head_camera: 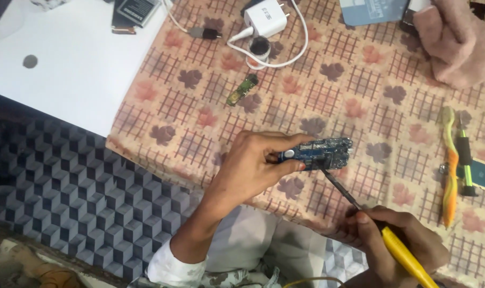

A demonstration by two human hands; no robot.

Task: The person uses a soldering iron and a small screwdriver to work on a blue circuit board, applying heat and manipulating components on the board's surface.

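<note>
Left hand (255, 162), reaching in from the lower centre, pinches a blue circuit board (320, 153) by its near end between thumb and fingers, closed firmly on it. The board is held level above a patterned cloth (210, 114) of peach ground with leaf and grid motifs, roughly at the middle of the view. Right hand (400, 242), at the lower right, is wrapped around the yellow handle of a soldering iron (381, 234); its dark metal shaft runs up and to the left, and the tip meets the lower edge of the board, though whether it truly touches is hard to tell at this sharpness.

Beyond the board, farther from the person, a small green circuit strip (242, 89) lies alone on the cloth. Near the top edge sits a white charger block (265, 18) with its white cable (298, 40) looped around a small round black-topped pot (260, 49). At the right edge lie an orange and green toothbrush (449, 165) and, just beside it, a slim green-handled tool (465, 160). A pink towel (461, 42) fills the upper right corner. A white tabletop (77, 64) occupies the upper left, and a grey cube-patterned mat (66, 186) lies below it.
</note>
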